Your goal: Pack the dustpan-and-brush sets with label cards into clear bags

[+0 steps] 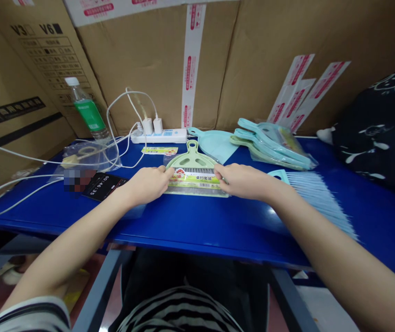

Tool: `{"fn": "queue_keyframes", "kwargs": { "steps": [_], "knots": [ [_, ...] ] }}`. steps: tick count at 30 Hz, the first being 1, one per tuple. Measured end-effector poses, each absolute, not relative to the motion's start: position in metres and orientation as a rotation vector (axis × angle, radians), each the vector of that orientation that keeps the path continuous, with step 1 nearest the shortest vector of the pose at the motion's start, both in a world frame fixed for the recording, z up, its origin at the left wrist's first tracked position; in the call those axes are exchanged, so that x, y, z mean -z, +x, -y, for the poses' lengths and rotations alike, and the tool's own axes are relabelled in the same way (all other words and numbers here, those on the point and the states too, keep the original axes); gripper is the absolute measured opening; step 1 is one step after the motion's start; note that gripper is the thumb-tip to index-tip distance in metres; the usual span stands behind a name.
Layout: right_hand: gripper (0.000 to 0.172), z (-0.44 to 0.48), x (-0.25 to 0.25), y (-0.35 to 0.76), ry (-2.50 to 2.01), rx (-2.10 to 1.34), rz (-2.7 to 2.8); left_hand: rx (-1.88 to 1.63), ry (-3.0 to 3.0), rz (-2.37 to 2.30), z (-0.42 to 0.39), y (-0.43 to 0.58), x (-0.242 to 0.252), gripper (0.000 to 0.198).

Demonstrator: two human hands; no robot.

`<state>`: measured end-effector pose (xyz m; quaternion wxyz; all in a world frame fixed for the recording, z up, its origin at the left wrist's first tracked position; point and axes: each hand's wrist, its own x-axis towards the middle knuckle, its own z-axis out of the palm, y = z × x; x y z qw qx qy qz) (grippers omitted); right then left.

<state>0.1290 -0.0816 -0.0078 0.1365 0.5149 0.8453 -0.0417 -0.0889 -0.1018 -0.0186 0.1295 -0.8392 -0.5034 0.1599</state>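
A green dustpan and brush set (193, 161) with a yellow-green label lies flat on the blue table (190, 226), its looped handle pointing away from me. My left hand (153, 183) grips the set's left edge, fingers closed. At the right edge, my right hand (240, 180) has its thumb and fingers pinched on the set. Behind it sits a light blue dustpan (218, 142), with a loose label card (160, 151) to its left. A light blue brush (316, 193) rests beyond my right forearm, which partly covers it.
Bagged blue and green dustpan sets (273, 145) lie at the back right, near a black patterned bag (380, 133). On the left are a phone (102, 185), a plastic bottle (88, 110), a power strip (169, 136) and white cables. Cardboard boxes (142, 60) stand behind.
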Motion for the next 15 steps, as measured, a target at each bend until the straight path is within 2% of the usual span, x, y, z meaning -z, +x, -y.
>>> {"fn": "queue_keyframes", "kwargs": {
  "steps": [15],
  "knots": [
    [0.028, 0.0821, 0.0082, 0.1286, 1.466, 0.100, -2.466, -0.504, -2.446, 1.493, 0.1018, -0.0877, 0.0174, 0.032]
  ]
}}
